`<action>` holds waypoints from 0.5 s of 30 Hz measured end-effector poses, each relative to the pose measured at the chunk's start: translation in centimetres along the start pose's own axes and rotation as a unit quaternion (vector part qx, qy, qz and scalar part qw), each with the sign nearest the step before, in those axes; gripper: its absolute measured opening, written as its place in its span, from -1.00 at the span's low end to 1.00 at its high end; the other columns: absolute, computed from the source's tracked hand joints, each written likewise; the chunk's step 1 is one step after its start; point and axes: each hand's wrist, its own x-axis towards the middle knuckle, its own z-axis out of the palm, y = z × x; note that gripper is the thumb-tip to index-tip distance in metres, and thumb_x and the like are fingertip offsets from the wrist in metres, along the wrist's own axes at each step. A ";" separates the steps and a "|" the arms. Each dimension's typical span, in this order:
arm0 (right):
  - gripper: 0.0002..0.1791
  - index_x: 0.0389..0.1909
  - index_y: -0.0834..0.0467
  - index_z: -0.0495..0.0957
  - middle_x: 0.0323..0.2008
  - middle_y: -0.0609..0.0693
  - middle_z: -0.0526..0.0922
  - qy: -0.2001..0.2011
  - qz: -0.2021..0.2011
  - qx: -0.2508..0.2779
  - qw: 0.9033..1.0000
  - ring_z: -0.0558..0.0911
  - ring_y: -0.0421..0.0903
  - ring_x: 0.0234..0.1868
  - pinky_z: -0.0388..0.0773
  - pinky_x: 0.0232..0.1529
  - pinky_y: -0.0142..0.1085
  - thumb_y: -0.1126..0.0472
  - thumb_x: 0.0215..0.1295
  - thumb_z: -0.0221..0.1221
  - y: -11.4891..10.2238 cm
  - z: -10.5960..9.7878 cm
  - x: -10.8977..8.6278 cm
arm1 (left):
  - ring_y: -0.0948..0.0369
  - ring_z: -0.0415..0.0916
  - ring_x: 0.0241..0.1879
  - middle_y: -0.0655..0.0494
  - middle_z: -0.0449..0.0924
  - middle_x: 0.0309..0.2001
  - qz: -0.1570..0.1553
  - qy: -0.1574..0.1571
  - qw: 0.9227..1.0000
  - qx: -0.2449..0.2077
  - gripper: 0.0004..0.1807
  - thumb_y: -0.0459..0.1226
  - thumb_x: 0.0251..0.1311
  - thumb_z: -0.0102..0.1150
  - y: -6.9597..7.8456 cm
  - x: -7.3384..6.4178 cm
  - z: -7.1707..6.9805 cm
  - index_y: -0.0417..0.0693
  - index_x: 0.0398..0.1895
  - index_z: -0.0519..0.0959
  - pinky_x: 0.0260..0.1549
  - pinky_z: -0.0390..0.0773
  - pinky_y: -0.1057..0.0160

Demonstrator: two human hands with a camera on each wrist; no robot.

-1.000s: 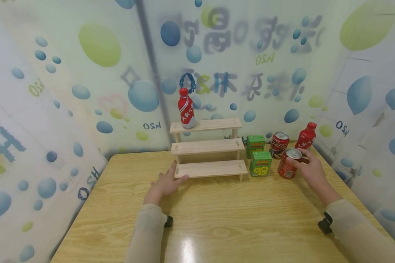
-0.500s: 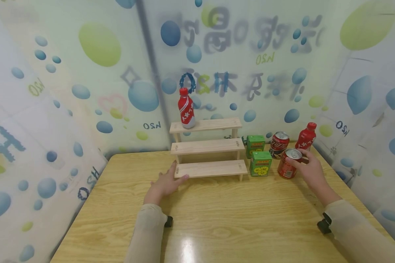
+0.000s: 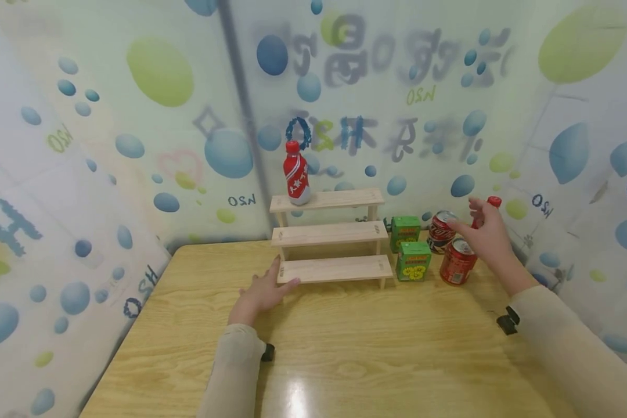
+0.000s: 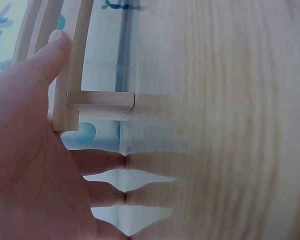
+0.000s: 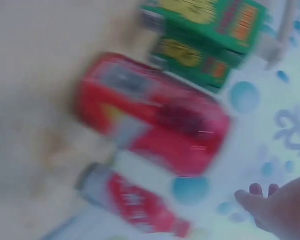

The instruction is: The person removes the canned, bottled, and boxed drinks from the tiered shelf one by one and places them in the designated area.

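A three-step wooden rack [image 3: 334, 268] stands on the table, with a red-capped bottle [image 3: 296, 181] upright at the left of its top step. My left hand [image 3: 263, 293] rests at the rack's lower left end, its thumb [image 4: 52, 56] against the bottom step and its other fingertips down on the table. Over the front red can [image 3: 456, 266], my right hand [image 3: 487, 235] is raised with fingers apart and holds nothing. Behind that can stands a second, darker red can [image 3: 440, 237]. Another red bottle [image 3: 493, 201] is mostly hidden behind my right hand.
Two green drink cartons [image 3: 413, 262] stand one behind the other between the rack and the cans. A patterned curtain wall [image 3: 428, 139] closes off the back and both sides of the wooden table [image 3: 345, 348].
My right hand has let go of the front can and risen above it, toward the rear bottle. The can stays on the table. My left hand has not moved.
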 end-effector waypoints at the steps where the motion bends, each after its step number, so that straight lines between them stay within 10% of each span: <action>1: 0.07 0.70 0.27 -0.03 0.65 0.37 0.11 -0.003 -0.006 0.004 1.000 0.21 0.43 0.60 0.20 0.59 0.35 -0.21 0.48 0.27 -0.9 -0.1 0.4 | -0.51 -0.29 0.65 -0.08 -0.09 0.75 0.000 0.000 1.000 0.000 0.21 0.62 0.27 -0.18 0.0 0.0 0.0 0.31 0.78 -0.35 0.39 -0.40 -0.77; 15: -0.02 0.70 0.04 0.09 0.62 0.21 0.23 -0.075 -0.080 0.051 0.993 0.30 0.21 0.62 0.36 0.58 0.20 -0.17 0.44 0.33 -13.7 5.3 6.0 | -0.48 -0.29 0.66 -0.10 -0.09 0.75 -0.010 -0.006 1.000 0.003 0.19 0.60 0.29 -0.18 0.2 0.2 -0.1 0.30 0.78 -0.33 0.41 -0.38 -0.76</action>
